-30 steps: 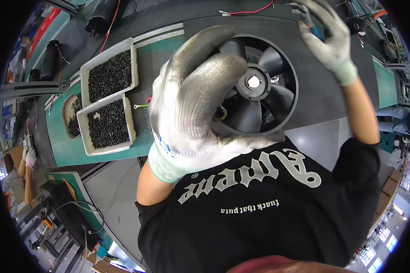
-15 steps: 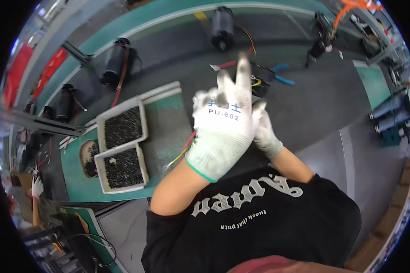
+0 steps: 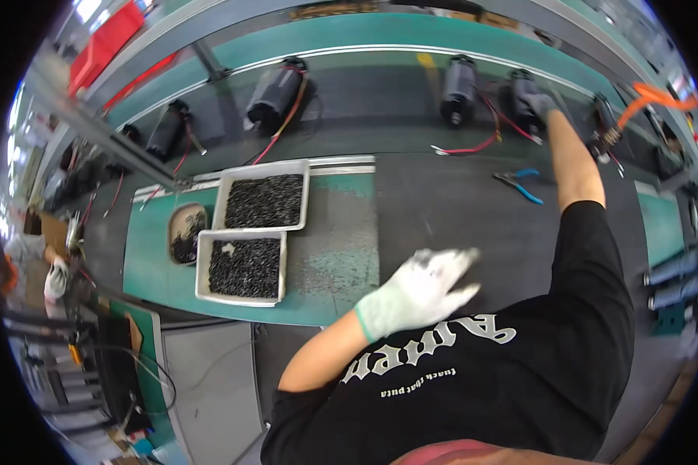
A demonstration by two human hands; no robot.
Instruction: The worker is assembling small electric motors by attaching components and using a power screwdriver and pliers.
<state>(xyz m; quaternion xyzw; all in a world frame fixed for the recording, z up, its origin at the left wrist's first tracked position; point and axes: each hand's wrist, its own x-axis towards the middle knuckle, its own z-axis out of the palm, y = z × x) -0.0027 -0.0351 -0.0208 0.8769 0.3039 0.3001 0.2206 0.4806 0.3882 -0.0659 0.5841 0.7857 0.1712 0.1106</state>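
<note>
Right arm stretched far across the belt to a motor; left hand free over the mat.

Head view: the right hand (image 3: 541, 105) rests on a black motor (image 3: 524, 101) at the far side of the dark mat (image 3: 442, 209); whether its fingers clamp cannot be told. The left hand (image 3: 419, 291) hovers empty at the mat's near edge, fingers loosely spread. At full reach the motor could slip, and its red leads (image 3: 473, 146) could snag the blue-handled pliers (image 3: 520, 184) on the mat.

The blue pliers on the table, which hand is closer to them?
The right hand. It reaches to a black motor just beyond the blue pliers. The left hand hangs open nearer the body, farther away.
</note>
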